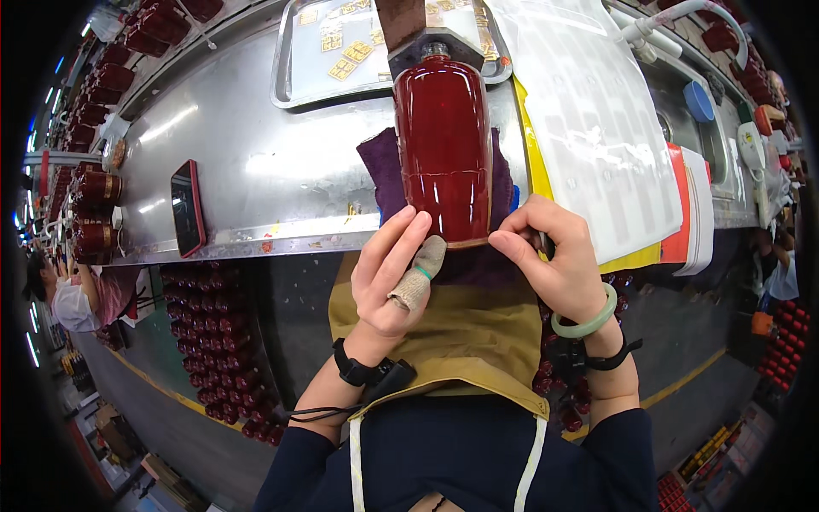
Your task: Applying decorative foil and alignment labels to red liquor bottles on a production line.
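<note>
Dark red bottle [442, 149] laid lengthwise on purple cloth [382, 175] at desk [256, 162] edge, cushioned; base pinched by left hand [388, 277] and right hand [554, 256], both grips closed, steadying it.

Bright overhead glare, fisheye-warped dark rim

My left hand [391, 277] and right hand [553, 256] pinch the near end of a glossy red bottle [444, 145] lying on a purple cloth [382, 175] (my left thumb wears a fabric cot). A metal tray [294, 81] with gold labels sits beyond on the steel table [230, 171].
</note>
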Motion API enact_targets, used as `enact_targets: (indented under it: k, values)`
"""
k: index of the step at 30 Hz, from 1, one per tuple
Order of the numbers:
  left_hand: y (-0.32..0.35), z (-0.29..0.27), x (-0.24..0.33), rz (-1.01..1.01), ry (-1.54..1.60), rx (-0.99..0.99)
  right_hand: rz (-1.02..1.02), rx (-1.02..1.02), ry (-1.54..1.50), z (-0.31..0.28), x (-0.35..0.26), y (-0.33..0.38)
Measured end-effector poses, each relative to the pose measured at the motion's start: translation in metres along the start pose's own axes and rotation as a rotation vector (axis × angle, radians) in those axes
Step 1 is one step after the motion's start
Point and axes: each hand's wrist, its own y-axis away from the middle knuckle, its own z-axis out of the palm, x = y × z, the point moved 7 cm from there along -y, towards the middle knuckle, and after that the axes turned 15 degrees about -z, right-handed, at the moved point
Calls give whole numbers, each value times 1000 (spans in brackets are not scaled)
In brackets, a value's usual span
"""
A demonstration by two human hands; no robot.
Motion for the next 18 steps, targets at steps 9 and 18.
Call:
enact_targets:
  k: [9, 18]
  values:
    - [-5, 7, 21, 107, -163, -17, 2, 8, 5, 4, 6, 2]
    - [-5, 3, 0, -3, 35, 68, 3, 0, -47, 4, -1, 2]
